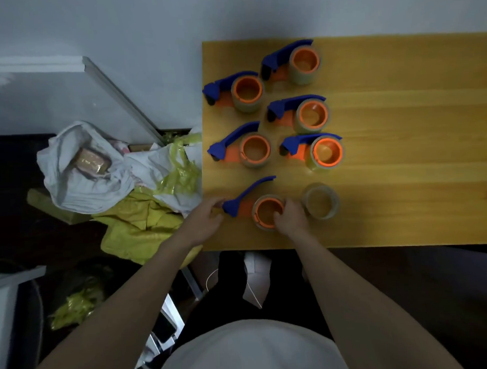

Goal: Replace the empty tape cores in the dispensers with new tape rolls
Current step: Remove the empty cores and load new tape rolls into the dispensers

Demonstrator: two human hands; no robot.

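Near left corner of the table (403, 214): right hand (290, 218) grips the nearest dispenser's (254, 208) roll; left hand (203, 221), fingers curled, touches its blade end. A loose tape roll (320, 201) lies just right; open tabletop beyond.

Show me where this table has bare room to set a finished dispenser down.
Bare: the whole right part of the table, past the loose roll, and the near strip right of the right hand. Crowded: the left part, six dispensers close together, both hands on the nearest.
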